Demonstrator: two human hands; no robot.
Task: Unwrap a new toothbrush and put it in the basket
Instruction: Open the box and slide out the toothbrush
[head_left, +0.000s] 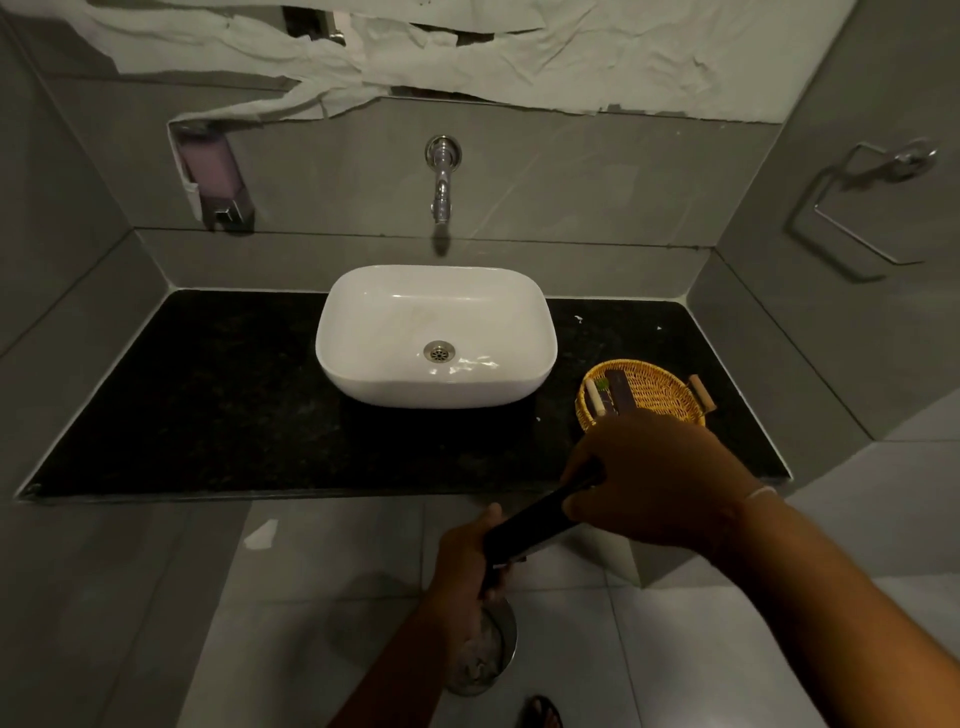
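Evidently both hands, left hand (470, 561) and right hand (660, 483), gripped opposite ends of the long dark toothbrush packet (535, 522), held before the basket (660, 395); it looked light, stiff, best held endwise

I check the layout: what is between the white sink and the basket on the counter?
In the head view, only bare black counter separates the sink from the basket; nothing stands there.

One basin (436, 332), one basket (644, 395), two hands (660, 483), one dark packet (535, 525)
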